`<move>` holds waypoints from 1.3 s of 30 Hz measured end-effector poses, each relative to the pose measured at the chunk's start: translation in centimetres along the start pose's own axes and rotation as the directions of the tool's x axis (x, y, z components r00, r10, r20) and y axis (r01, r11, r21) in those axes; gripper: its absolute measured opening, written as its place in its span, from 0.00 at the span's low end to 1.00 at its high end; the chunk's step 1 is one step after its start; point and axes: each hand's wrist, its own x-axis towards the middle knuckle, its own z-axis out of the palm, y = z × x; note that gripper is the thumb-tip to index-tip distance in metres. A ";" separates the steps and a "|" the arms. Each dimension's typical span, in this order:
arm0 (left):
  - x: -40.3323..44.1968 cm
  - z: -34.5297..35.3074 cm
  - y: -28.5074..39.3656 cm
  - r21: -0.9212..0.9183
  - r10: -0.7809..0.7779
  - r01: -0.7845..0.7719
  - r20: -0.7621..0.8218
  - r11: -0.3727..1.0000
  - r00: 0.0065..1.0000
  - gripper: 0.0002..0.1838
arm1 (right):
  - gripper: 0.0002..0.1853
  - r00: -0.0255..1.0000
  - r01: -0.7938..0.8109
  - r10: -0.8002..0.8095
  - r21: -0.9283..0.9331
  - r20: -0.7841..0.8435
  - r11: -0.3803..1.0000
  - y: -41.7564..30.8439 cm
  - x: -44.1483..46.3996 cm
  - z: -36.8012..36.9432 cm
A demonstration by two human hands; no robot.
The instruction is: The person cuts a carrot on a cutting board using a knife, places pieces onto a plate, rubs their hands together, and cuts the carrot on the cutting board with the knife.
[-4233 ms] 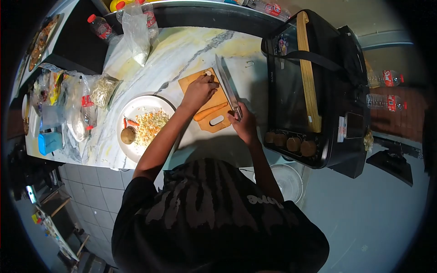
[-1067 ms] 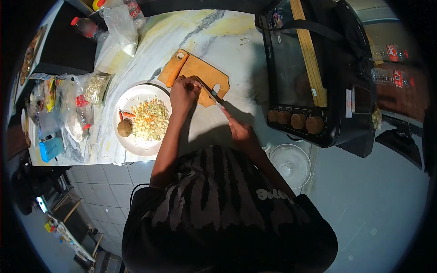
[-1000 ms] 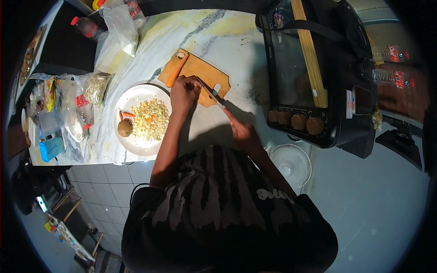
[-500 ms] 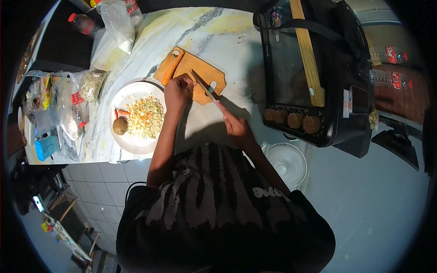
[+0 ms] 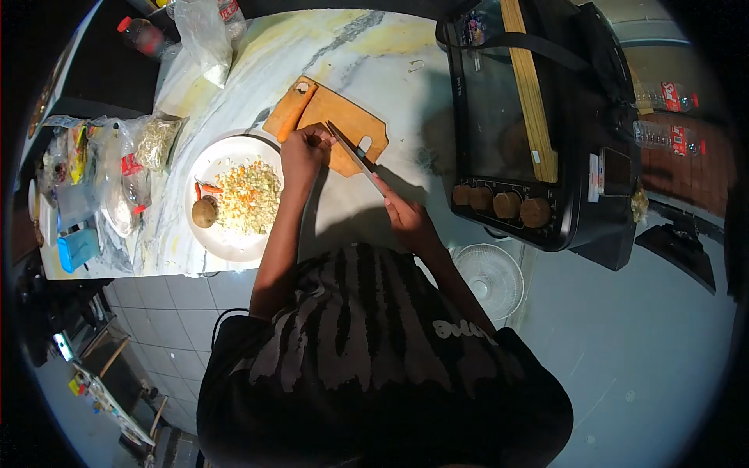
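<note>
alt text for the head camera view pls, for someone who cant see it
A person's right hand holds a knife over a wooden cutting board, the left hand close to its blade. A carrot lies on the board; to the left, a white plate holds finely chopped vegetables, red chillies and a round brown item.

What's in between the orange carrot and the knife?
In the head view, the left hand and some bare cutting board lie between the carrot and the knife.
</note>
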 end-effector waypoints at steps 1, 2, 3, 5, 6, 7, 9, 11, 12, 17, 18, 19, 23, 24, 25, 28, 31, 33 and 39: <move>0.0 0.0 0.0 -0.010 0.000 0.000 0.008 1.000 1.000 0.07 | 0.27 1.000 0.000 0.000 -0.001 0.002 1.000 0.0 0.0 0.0; 0.0 0.0 0.0 -0.011 -0.002 0.002 0.008 1.000 1.000 0.07 | 0.26 0.998 0.060 -0.060 -0.023 -0.028 0.998 -0.1 0.0 0.0; 0.1 0.0 0.0 -0.019 0.020 -0.020 0.002 1.000 1.000 0.06 | 0.25 0.991 0.118 -0.121 -0.048 -0.057 0.992 -0.1 0.0 0.0; 0.2 0.1 0.0 -0.026 0.045 -0.045 -0.003 0.999 0.999 0.06 | 0.25 0.988 0.129 -0.135 -0.087 -0.072 0.988 0.5 0.0 0.2; 0.3 0.0 -0.1 -0.009 0.037 -0.037 0.004 0.999 0.999 0.05 | 0.26 0.985 0.142 -0.153 -0.127 -0.084 0.982 0.9 0.1 0.4; 0.4 -0.1 -0.1 0.009 0.029 -0.029 0.012 1.000 1.000 0.04 | 0.26 0.984 0.145 -0.156 -0.124 -0.084 0.982 1.2 0.1 0.6; 0.7 -0.3 -0.2 0.025 0.035 -0.036 0.028 0.999 0.999 0.04 | 0.27 0.989 0.095 -0.120 -0.256 -0.086 0.962 1.7 0.0 1.0; 0.7 -0.3 -0.2 0.038 0.039 -0.041 0.045 0.998 0.998 0.04 | 0.27 0.962 0.179 -0.228 -0.285 -0.152 0.942 2.0 0.3 1.4; 0.5 -0.5 0.3 0.053 0.036 -0.037 0.028 0.998 0.999 0.05 | 0.27 0.918 0.258 -0.334 -0.319 -0.212 0.912 1.9 0.4 1.4; 0.7 -0.6 0.5 0.085 -0.008 0.005 0.035 0.996 0.999 0.06 | 0.28 0.998 0.018 -0.031 -0.215 -0.057 0.976 -0.3 0.7 0.0; 0.7 -0.7 0.6 0.085 0.004 -0.007 0.039 0.996 0.999 0.06 | 0.27 0.998 -0.065 0.066 -0.172 -0.002 0.983 -0.8 0.8 -0.3; 0.8 -0.8 0.7 0.084 0.015 -0.018 0.041 0.996 0.999 0.06 | 0.27 0.998 -0.064 0.064 -0.172 -0.001 0.983 -0.5 0.8 -0.2; 0.8 -0.8 0.5 0.072 -0.013 0.010 0.053 0.997 0.999 0.05 | 0.27 0.998 0.039 -0.044 -0.119 -0.034 0.992 1.0 0.5 0.1; 0.8 -0.7 0.5 0.059 -0.021 0.017 0.064 0.998 0.998 0.05 | 0.27 0.999 0.044 -0.045 -0.123 -0.007 0.991 0.9 0.5 0.0; 0.8 -0.7 0.5 0.046 -0.028 0.025 0.075 0.999 0.997 0.04 | 0.27 0.999 0.044 -0.045 -0.123 -0.005 0.991 0.8 0.4 -0.1; 0.6 -0.8 0.8 0.053 -0.005 0.002 0.062 0.999 0.998 0.03 | 0.27 0.999 0.003 0.002 -0.138 0.040 0.990 0.5 0.3 -0.2; 0.4 -0.8 0.9 0.036 0.001 -0.003 0.048 0.999 0.999 0.02 | 0.27 0.999 0.020 -0.015 -0.125 0.042 0.992 0.6 0.3 0.0; 0.6 -0.7 0.7 0.013 -0.005 0.004 0.055 1.000 0.998 0.02 | 0.27 0.999 0.043 -0.042 -0.079 0.020 0.996 0.9 0.3 0.2; 0.5 -0.8 1.1 0.021 -0.033 0.032 0.066 0.999 0.997 0.02 | 0.27 0.992 -0.052 0.061 -0.078 0.113 0.996 -0.2 0.6 -0.6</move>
